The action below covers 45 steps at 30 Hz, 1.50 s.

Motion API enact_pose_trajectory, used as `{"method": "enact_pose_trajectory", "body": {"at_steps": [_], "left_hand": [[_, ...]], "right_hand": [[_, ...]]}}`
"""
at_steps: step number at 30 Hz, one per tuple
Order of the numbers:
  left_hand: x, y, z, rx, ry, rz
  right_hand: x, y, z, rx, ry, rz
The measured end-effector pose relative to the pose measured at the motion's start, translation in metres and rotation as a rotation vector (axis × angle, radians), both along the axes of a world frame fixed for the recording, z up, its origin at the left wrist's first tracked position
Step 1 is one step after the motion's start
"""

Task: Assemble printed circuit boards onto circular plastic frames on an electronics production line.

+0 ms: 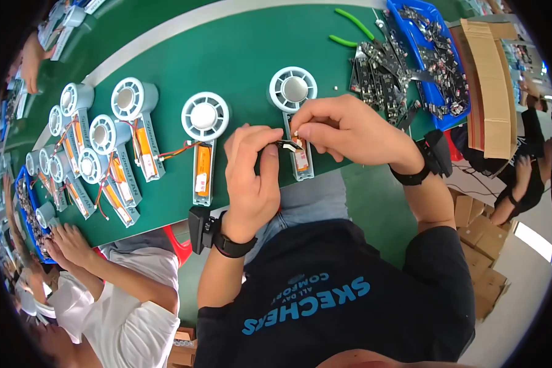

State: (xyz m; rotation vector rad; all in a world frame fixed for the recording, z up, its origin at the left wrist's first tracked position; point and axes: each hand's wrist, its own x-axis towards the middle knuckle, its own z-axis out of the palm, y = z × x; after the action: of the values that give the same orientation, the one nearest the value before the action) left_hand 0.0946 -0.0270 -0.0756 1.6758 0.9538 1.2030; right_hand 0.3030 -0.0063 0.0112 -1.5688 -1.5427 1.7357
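My left hand (253, 175) is closed, its thumb and fingertips pinching a small black circuit board (288, 145) with a white part at its end. Close beside it, my right hand (343, 132) is closed in a pinch on a small white connector (296, 133). Both hands are over the handle of a light blue handheld fan (293, 87). Its handle lies open, and a battery (301, 162) shows inside. Fingers hide the upper handle and most of the wiring. Left of my hands lies another fan (205, 116) with an orange battery (202, 167) and red and black wires.
Several more open fans (128, 98) lie on the green table (239, 49) at left. At the back right are green-handled pliers (355, 30), loose circuit boards (380, 73), a blue tray (438, 92) of boards and a cardboard box (487, 89). A co-worker's hands (67, 245) are at lower left.
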Motion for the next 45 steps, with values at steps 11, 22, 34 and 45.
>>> {"method": "enact_pose_trajectory", "body": {"at_steps": [11,22,34,45], "left_hand": [[0.012,-0.004,0.005,0.109,0.203,0.01],[0.011,-0.009,0.003,0.183,0.309,0.044],[0.014,-0.01,-0.003,0.292,0.341,0.126],[0.017,-0.013,-0.007,0.381,0.38,0.235]], "right_hand": [[0.025,0.006,-0.032,0.307,0.171,0.18],[0.033,0.012,-0.015,0.937,-0.275,0.544],[0.025,0.0,-0.016,0.932,-0.22,0.423],[0.009,-0.011,-0.023,0.988,-0.317,0.307]]}}
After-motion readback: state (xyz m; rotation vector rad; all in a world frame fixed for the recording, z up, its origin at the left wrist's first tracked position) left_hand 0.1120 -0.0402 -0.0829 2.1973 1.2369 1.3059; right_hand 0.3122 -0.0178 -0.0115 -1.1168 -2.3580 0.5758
